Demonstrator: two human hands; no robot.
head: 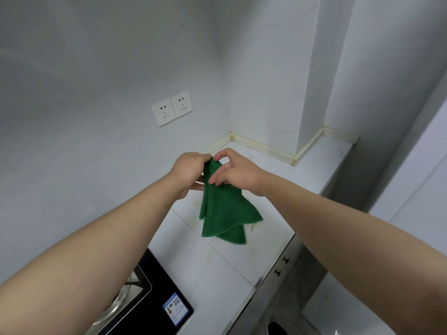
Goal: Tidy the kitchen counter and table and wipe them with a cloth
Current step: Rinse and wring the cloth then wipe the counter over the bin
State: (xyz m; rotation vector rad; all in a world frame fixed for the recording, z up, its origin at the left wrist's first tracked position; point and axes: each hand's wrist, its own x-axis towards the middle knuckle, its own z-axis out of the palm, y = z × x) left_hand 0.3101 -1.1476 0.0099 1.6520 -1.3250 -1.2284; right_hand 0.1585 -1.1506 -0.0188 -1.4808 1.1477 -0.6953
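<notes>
We see left hand (pixel 188 172), right hand (pixel 235 175) pinching green cloth (pixel 225 209) top; hem blurred; gas hob (pixel 154 286) cut off.

The white tabletop (pixel 217 269) runs as an open strip from the black hob (pixel 167 284) at the near left to the far corner. The left wall (pixel 96 153) bounds it, with two sockets (pixel 171 108) set above the surface. At the far right a square column (pixel 312 97) juts in, narrowing the way. Over the middle hangs the green cloth (pixel 225 213), held by the left hand (pixel 188 172) and right hand (pixel 234 174).
</notes>
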